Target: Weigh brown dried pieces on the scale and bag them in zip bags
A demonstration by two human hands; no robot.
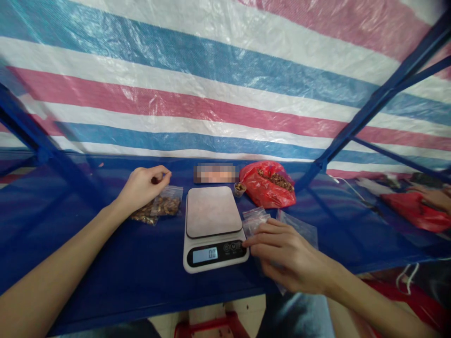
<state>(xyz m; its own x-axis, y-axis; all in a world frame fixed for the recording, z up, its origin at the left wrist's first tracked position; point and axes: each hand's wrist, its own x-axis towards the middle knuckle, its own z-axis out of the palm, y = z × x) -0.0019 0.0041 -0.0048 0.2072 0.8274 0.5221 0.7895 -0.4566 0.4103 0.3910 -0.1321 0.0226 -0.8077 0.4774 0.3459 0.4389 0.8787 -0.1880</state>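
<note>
My left hand (143, 186) hovers at the table's left, its fingertips curled around a small dark-brown piece (155, 180). Just below it lie clear zip bags of brown pieces (165, 205). A white digital kitchen scale (211, 211) stands at the middle, its display reading 0.0. My right hand (289, 253) rests beside the scale's right corner, pinching a clear plastic bag (273, 277). More clear bags (255, 221) lie by its fingers. Beyond the scale are a small cup of brown pieces (240, 189) and an open red plastic bag of brown pieces (269, 185).
A pixelated, blurred object (214, 173) lies behind the scale. A blue table (88, 244) carries everything, under a striped tarp (211, 80) on a blue metal frame (384, 98). At far right, a co-worker's hand (431, 196) is near a red bag (416, 212).
</note>
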